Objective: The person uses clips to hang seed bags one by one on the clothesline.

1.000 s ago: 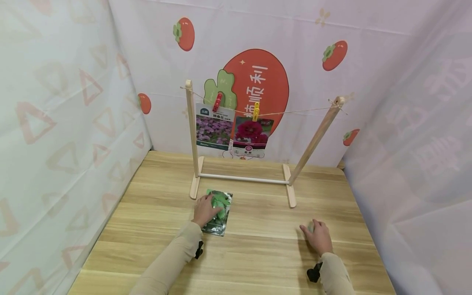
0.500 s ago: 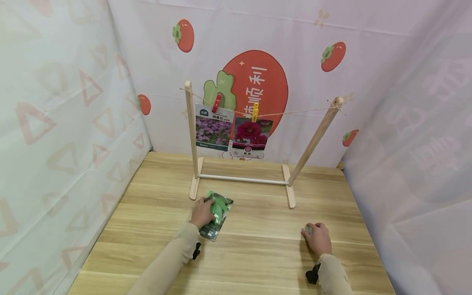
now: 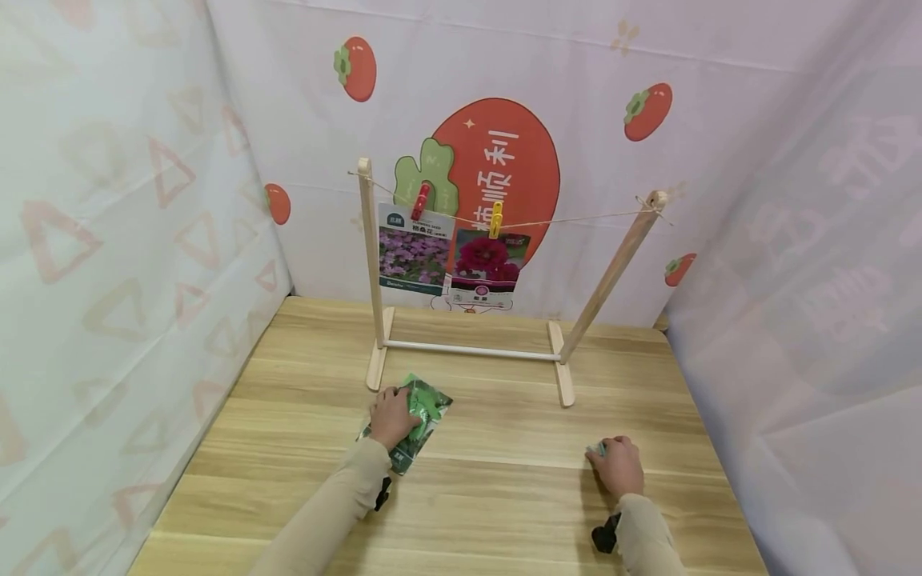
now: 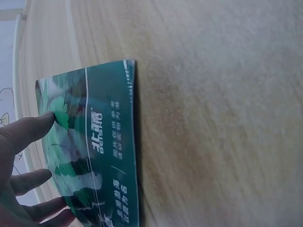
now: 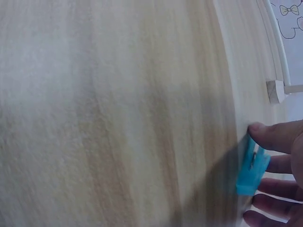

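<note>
A green seed packet [image 3: 421,428], printed with leaves, is under my left hand [image 3: 391,418] on the table, turned at a slant. In the left wrist view, the thumb lies on the face of the seed packet [image 4: 111,109] and the other fingers are at its edge. Over at the right, my right hand [image 3: 619,466] pinches a light blue clothespin [image 5: 251,172] between thumb and fingers, just above the tabletop; in the head view it is mostly hidden.
A wooden stand [image 3: 471,349] with a string line stands behind the hands. Red [image 3: 421,202] and yellow [image 3: 496,220] clothespins hold a purple-flower packet [image 3: 414,256] and a red-flower packet [image 3: 486,268] on the line. Printed cloth walls [image 3: 576,48] enclose the wooden table [image 3: 497,480].
The green packet has turned clockwise under my left hand, its lower end swinging left. My right fingers have closed in on the blue clothespin, and its hold has shifted slightly.
</note>
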{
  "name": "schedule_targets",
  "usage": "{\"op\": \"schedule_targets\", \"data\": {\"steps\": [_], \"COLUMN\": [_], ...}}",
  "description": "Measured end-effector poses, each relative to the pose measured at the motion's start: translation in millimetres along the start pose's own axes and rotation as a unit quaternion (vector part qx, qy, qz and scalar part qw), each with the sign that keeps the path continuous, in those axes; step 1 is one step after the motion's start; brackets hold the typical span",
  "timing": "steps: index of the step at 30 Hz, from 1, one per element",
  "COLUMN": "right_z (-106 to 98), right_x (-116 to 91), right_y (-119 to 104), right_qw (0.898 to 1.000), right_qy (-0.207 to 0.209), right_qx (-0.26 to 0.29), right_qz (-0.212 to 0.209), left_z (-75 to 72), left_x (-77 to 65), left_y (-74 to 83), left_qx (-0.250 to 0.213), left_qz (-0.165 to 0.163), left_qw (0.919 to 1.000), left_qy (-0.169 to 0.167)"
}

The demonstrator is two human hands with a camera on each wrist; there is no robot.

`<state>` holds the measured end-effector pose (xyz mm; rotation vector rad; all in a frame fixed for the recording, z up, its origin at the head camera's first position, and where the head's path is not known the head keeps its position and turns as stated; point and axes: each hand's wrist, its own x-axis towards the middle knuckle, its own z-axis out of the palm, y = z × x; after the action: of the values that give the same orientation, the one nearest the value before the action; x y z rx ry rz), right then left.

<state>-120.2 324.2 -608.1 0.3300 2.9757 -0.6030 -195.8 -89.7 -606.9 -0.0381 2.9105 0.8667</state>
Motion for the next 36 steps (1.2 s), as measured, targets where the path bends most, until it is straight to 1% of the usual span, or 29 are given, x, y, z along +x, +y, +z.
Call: {"op": "schedule_targets", "data": {"steps": [3, 8, 12, 14, 18, 21, 25, 28, 32, 34, 36], "right_z": [1, 1, 2, 3, 4, 4, 3, 3, 4, 4, 4], "right_x": [-1, -2, -1, -1, 2, 2, 0, 0, 0, 0, 0], "right_y": [-2, -3, -4, -4, -3, -3, -4, -5, -4, -3, -3], "right_qw": [1.000, 1.000, 0.999, 0.999, 0.999, 0.999, 0.999, 0.999, 0.999, 0.999, 0.999], "right_qy": [0.004, 0.005, 0.003, 0.004, 0.007, 0.010, 0.017, 0.022, 0.024, 0.024, 0.022], "right_qx": [0.013, 0.022, 0.024, 0.023, 0.018, 0.017, 0.027, 0.031, 0.032, 0.030, 0.029], "right_qz": [0.010, 0.016, 0.023, 0.028, 0.034, 0.031, 0.024, 0.018, 0.014, 0.013, 0.011], "left_z": [4.1, 9.2, 11.4, 11.9, 9.2, 5.1, 0.9, -2.8, -7.1, -7.5, -7.3], "left_x": [2.4, 6.8, 8.2, 8.8, 8.5, 7.4, 6.0, 5.7, 6.3, 7.2, 8.7], "left_y": [-1.1, -3.9, -6.7, -8.1, -10.4, -12.1, -15.7, -17.2, -18.1, -19.6, -22.7], "left_qx": [0.021, 0.018, 0.002, -0.006, -0.046, -0.072, -0.086, -0.103, -0.144, -0.160, -0.166], "left_qz": [0.002, 0.001, 0.001, -0.006, -0.025, -0.031, -0.032, -0.035, -0.055, -0.070, -0.080], "left_qw": [0.9997, 0.9996, 0.9993, 0.9990, 0.9970, 0.9949, 0.9938, 0.9927, 0.9875, 0.9844, 0.9827], "left_qy": [0.010, 0.022, 0.039, 0.045, 0.056, 0.063, 0.062, 0.053, 0.035, 0.026, 0.019]}}
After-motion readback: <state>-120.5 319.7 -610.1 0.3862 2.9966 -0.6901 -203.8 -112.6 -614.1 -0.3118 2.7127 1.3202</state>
